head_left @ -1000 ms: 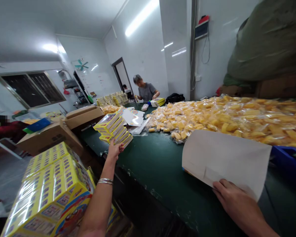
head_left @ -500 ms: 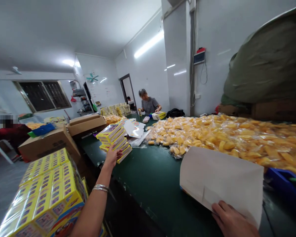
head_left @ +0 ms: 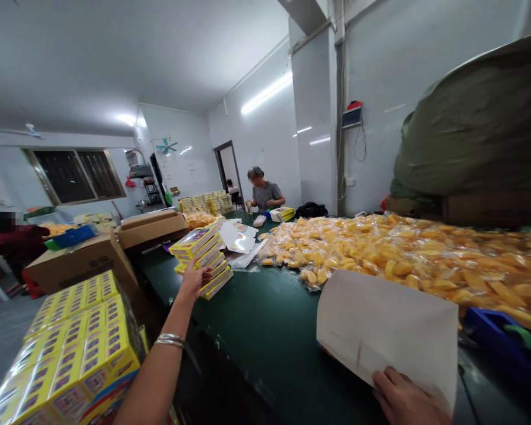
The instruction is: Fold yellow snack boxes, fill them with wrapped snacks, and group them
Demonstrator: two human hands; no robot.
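My left hand (head_left: 195,280) reaches out to the near side of a leaning stack of yellow boxes (head_left: 200,252). Its thumb and fingers are apart and rest against the boxes, without wrapping round any one of them. A flat sheet of card (head_left: 387,324), pale and blank on top, tilts above the table's right side. On its near edge lies my right hand (head_left: 400,392), fingers curled over the card and the thumb out of sight. Beyond the stack lie printed flat card pieces (head_left: 239,236) and clear plastic bags (head_left: 248,257).
Bagged yellow pieces (head_left: 380,245) cover the far right of the green table (head_left: 252,307). A blue bin (head_left: 500,339) stands at right. Wrapped yellow boxes (head_left: 79,342) and a carton (head_left: 84,260) are at left. One person (head_left: 265,192) works across the table, another (head_left: 13,248) farther left.
The view has shifted slightly, so both hands and the card appear a little farther left. My left hand stays against the stack and my right hand stays on the card.
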